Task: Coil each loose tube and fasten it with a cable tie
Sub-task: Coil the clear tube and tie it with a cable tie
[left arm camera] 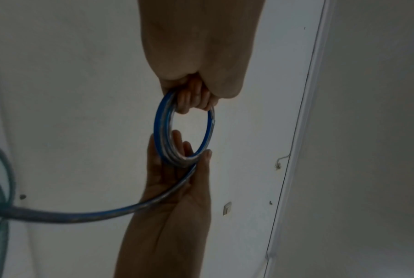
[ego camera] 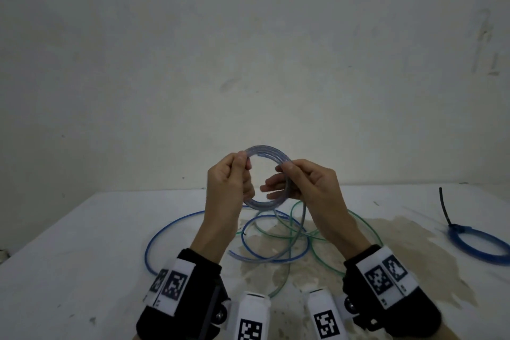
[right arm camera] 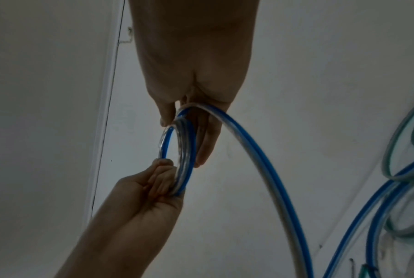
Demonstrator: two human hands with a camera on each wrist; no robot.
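Observation:
Above the table, both hands hold up a small coil (ego camera: 263, 204) of clear tube with a blue stripe. My left hand (ego camera: 244, 165) grips the coil's left side with curled fingers, as the left wrist view shows on the coil (left arm camera: 159, 131) under the left hand (left arm camera: 191, 101). My right hand (ego camera: 278, 179) pinches the coil's right side, thumb on top and fingers through the ring. In the right wrist view the right hand (right arm camera: 189, 131) clamps the coil (right arm camera: 184, 150), and the tube's loose tail (right arm camera: 260, 169) hangs down to the table.
A loose blue-striped tube (ego camera: 165, 229) and a green tube (ego camera: 364, 225) lie tangled on the white table (ego camera: 82, 243) beneath my hands. At the far right lies a blue coil (ego camera: 480, 248) bound with a black cable tie (ego camera: 445, 210). A wall stands close behind.

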